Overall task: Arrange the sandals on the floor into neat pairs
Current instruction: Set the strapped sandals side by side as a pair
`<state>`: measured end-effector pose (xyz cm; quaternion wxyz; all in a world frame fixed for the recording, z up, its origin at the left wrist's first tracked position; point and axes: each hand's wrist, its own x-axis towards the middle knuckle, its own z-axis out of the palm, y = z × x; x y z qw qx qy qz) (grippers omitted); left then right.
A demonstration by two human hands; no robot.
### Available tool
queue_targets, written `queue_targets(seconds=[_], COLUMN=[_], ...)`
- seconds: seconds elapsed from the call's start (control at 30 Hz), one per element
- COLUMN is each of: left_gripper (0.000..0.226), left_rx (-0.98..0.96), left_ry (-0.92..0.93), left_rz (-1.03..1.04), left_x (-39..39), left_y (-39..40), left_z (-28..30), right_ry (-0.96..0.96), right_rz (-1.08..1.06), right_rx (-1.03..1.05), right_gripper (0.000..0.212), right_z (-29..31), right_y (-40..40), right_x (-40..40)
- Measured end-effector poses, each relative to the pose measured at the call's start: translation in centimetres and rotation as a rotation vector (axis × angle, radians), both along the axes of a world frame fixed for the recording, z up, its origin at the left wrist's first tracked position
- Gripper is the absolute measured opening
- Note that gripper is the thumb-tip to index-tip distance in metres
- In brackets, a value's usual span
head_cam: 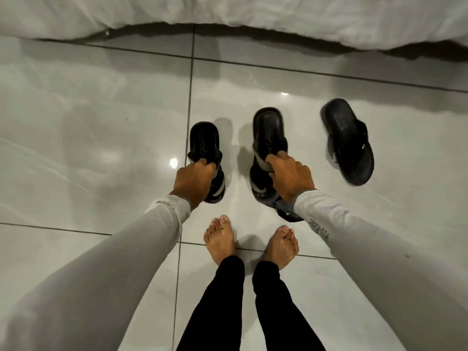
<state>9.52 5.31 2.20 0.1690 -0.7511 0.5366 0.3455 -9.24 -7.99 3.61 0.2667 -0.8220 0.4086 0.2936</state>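
My left hand (193, 182) grips the strap of a black sandal (205, 141) with grey bands, heel pointing away from me. My right hand (291, 177) grips the strap of a matching black sandal (268, 127) just to its right. Both sandals look tilted, and whether they touch the tiles is unclear. A black thong sandal (347, 140) lies alone on the floor at the right, angled. Part of another dark sandal (285, 211) shows under my right wrist, mostly hidden by the sleeve.
Glossy white floor tiles (101, 135) with dark grout lines stretch all around. A white bed cover (228, 11) hangs along the far edge. My bare feet (220, 239) stand just behind the sandals.
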Motion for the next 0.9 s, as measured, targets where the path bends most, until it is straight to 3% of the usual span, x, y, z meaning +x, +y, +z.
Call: queue_targets(seconds=[0.23, 0.33, 0.47, 0.6, 0.73, 0.9], left_gripper=[0.027, 0.025, 0.045, 0.056, 0.049, 0.035], left_rx=[0.036, 0.021, -0.076, -0.111, -0.108, 0.018], left_ry=[0.010, 0.079, 0.220, 0.257, 0.279, 0.362], left_rz=[0.068, 0.155, 0.306, 0.359, 0.313, 0.287], left_x=[3.9, 4.7, 4.7, 2.7, -1.4, -9.9], left_y=[2.0, 2.8, 4.0, 4.7, 4.1, 0.4], left_z=[-1.3, -2.4, -2.4, -1.1, -1.2, -3.0], right_ry=[0.013, -0.010, -0.164, -0.084, 0.133, 0.208], right_rz=[0.089, -0.038, -0.286, -0.326, -0.287, -0.276], right_rx=[0.099, 0.184, 0.343, 0.300, 0.240, 0.114], right_gripper=[0.035, 0.035, 0.061, 0.063, 0.067, 0.068], right_z=[-2.7, -4.3, -4.1, -2.2, -1.3, -2.3], right_y=[3.7, 5.2, 6.3, 5.2, 2.0, -3.3], right_x=[6.7, 8.4, 8.5, 4.2, -2.8, -10.8])
